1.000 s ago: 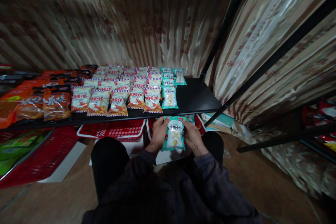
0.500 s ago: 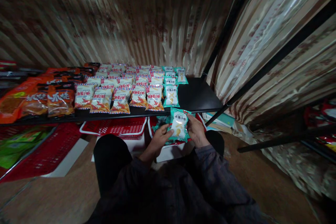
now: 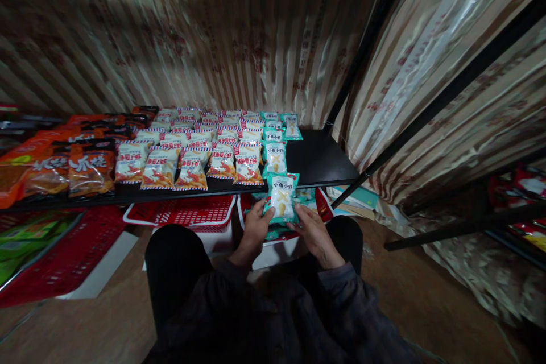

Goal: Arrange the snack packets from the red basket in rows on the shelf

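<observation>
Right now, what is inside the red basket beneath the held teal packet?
Teal packets show inside the red basket, right of and below the held packet. That packet, the left hand, right hand and shelf hide the rest; no count possible.

Long, dark sleeves (image 3: 358, 307) — faintly bluish; black trousers (image 3: 174, 261)

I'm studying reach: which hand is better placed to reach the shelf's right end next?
Probably the right hand: it's at the right edge of the bag, nearer that end of the shelf. The left hand grips the left side, farther away.
</observation>
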A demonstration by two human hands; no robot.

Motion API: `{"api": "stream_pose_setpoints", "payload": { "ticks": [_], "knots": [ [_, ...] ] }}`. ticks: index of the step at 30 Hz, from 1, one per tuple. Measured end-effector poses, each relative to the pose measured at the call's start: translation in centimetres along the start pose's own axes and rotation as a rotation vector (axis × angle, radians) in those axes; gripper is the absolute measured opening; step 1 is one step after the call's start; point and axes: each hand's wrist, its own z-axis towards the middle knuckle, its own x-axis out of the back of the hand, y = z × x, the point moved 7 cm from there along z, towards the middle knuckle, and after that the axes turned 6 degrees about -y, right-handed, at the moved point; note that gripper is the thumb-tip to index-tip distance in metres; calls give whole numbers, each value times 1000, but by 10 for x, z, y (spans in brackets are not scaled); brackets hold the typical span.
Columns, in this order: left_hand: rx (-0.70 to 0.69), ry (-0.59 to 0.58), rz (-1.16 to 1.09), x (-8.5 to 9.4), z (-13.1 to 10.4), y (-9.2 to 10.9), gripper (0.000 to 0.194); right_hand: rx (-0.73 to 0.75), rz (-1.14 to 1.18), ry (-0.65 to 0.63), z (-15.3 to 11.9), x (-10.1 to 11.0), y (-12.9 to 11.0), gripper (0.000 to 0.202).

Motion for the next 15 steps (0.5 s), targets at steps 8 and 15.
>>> {"api": "stream_pose_setpoints", "payload": {
  "ticks": [8,15],
  "knots": [
    [-52,47,21,0,-1,-3,62,41,33,-15,5,1,10,42],
    [-17,48,7,-1,-1,-11,63,73,-35,35,10,11,16,41]
  ]
}}
